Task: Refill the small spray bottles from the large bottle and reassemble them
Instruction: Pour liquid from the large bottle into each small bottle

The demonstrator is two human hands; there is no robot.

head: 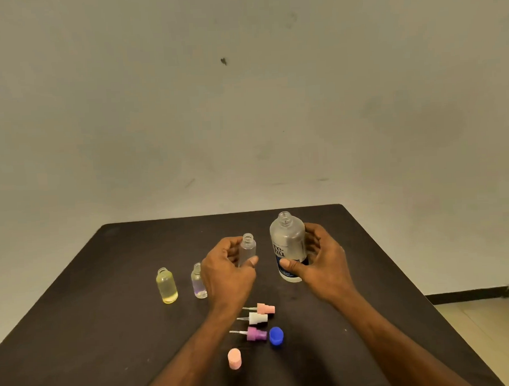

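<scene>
Dark matte table [78, 331], rounded far corners, set against a plain grey-beige wall [243, 105] with a small dark mark on it; strip of pale floor and dark skirting at far right.

Left hand [226, 274] grasps a small clear bottle [248, 249], fingers curled round its body, thumb tip pressed on its lower front. Bottle uncapped, threaded neck bare, looks empty; long axis near vertical, mouth up, tilted slightly toward the large bottle.

Right hand [320, 260] grasps the large bottle [288, 245], thumb across the blue lower label, fingers wrapped behind. Clear body, white and blue label with dark lettering, cap off, open neck pointing up, axis upright with a slight lean. Whether its base touches the table cannot be told.

The two bottles sit side by side between the hands, near but apart.

Just outside the left grip: a clear bottle with purple tint at the base [198, 281], partly hidden by the hand, then a yellow-tinted bottle [167, 285], both upright, open.

Below the grips, between the forearms: pink sprayer [264, 308], white sprayer [256, 318], purple sprayer [255, 334], all lying flat with dip tubes pointing left. Blue cap [276, 335] beside the purple one; pink cap [234, 359] nearest the camera.
</scene>
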